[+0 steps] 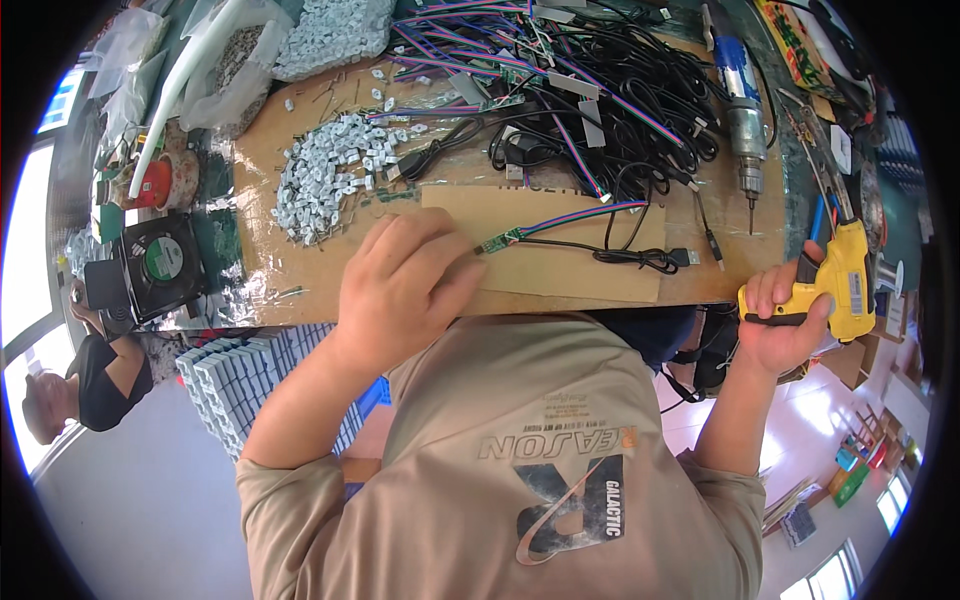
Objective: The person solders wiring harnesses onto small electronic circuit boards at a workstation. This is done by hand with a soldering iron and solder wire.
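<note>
My left hand rests over a piece of cardboard, its fingers curled together. The fingertips come up to the left end of a small green circuit board; whatever is between them is hidden. From that board run a strip of coloured wires and a black cable, which is bundled and ends in a USB plug. Beyond the table's front right corner, my right hand is wrapped round the grip of a yellow soldering gun, whose metal front points away from me.
Left of the cardboard lies a heap of small white parts, with a bag of similar parts behind. Many black cables pile up at the back. A blue drill lies right; a black fan stands left. Another person sits far left.
</note>
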`<action>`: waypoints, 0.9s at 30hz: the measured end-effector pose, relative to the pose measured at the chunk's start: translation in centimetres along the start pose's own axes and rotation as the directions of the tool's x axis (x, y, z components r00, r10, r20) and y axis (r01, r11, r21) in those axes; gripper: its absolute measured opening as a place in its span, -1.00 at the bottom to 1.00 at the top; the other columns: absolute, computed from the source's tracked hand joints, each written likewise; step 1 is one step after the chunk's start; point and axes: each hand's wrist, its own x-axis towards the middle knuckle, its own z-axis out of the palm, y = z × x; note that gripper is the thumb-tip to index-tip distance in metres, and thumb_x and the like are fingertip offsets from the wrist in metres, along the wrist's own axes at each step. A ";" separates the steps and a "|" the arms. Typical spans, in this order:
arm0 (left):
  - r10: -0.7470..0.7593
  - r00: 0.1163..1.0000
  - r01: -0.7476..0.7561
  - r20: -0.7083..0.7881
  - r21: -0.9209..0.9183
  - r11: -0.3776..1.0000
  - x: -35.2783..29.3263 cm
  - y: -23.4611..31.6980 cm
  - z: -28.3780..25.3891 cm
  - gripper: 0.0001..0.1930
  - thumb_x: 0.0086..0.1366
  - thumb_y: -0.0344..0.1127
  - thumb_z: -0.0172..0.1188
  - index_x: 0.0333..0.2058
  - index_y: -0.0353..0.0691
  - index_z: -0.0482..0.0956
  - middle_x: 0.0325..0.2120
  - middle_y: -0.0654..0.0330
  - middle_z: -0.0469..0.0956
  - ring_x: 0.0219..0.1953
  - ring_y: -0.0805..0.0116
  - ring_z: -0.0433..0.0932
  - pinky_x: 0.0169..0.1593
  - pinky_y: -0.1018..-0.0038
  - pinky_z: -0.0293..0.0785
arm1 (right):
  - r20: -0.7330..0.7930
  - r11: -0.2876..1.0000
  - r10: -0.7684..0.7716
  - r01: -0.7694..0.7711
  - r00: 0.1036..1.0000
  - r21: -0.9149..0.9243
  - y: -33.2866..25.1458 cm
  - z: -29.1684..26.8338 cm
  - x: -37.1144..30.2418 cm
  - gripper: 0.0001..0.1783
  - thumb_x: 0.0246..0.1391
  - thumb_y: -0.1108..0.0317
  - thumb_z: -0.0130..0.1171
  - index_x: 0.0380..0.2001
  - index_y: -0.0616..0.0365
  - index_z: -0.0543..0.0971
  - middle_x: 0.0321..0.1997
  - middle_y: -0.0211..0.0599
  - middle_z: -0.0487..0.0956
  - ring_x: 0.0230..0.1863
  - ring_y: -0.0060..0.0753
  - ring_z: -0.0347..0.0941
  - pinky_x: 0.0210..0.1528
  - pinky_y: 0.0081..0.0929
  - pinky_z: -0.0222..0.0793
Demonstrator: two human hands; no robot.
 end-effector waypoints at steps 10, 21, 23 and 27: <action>-0.053 0.994 0.051 0.095 0.023 0.998 2.6 1.7 0.3 -0.76 0.02 -0.42 0.42 -0.31 -0.27 0.63 -0.25 0.06 0.59 -0.23 0.02 0.58 -0.16 0.23 0.52 | -0.015 0.997 -0.006 0.008 1.000 0.077 -0.3 0.4 1.1 -0.28 0.32 -0.15 -0.06 0.25 0.24 0.26 -0.46 -0.40 0.40 -0.64 -0.53 0.20 -0.56 -0.45 0.14; -0.196 0.897 0.333 0.396 -0.317 0.888 8.1 4.4 -5.1 -0.86 0.13 -0.51 0.35 -0.33 -0.33 0.60 -0.26 0.08 0.64 -0.21 0.30 0.62 -0.13 0.42 0.54 | -0.103 0.981 -0.037 0.056 0.994 0.187 0.4 -0.7 2.0 -0.30 0.31 -0.13 -0.02 0.24 0.24 0.24 -0.54 -0.39 0.36 -0.66 -0.49 0.22 -0.56 -0.44 0.17; -0.174 0.916 0.304 0.363 -0.340 0.890 9.8 4.8 -5.9 -0.88 0.15 -0.54 0.34 -0.32 -0.35 0.61 -0.25 0.09 0.65 -0.20 0.37 0.62 -0.12 0.46 0.54 | -0.121 0.978 0.003 0.022 0.993 0.209 0.4 -0.8 2.1 -0.29 0.30 -0.14 0.00 0.24 0.21 0.24 -0.53 -0.40 0.36 -0.65 -0.49 0.23 -0.55 -0.44 0.18; -0.277 0.912 0.396 0.302 -0.475 0.786 13.0 5.0 -5.9 -0.85 0.23 -0.54 0.29 -0.21 -0.38 0.62 -0.16 0.09 0.65 -0.13 0.38 0.60 -0.06 0.46 0.55 | -0.130 0.976 0.000 0.028 0.991 0.215 0.5 -1.0 1.8 -0.28 0.28 -0.15 0.03 0.24 0.20 0.24 -0.53 -0.41 0.37 -0.65 -0.49 0.23 -0.54 -0.44 0.19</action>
